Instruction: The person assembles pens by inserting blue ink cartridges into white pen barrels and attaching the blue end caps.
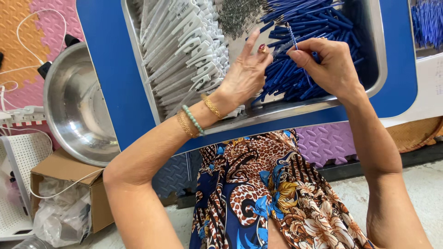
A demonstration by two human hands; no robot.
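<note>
The right hand (330, 64) pinches a thin blue refill (293, 39) between thumb and fingers (300, 57); it sticks out toward 11 o'clock above the blue pen barrels (318, 23) in the metal tray (378, 55). The left hand (244, 76), fingers loosely spread and holding nothing, hovers at 9 o'clock from it, beside the white pen caps (184, 41).

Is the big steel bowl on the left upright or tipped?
Tipped. The steel bowl leans on its side against the blue table edge, resting on a cardboard box, with its bare inside facing the camera.
</note>
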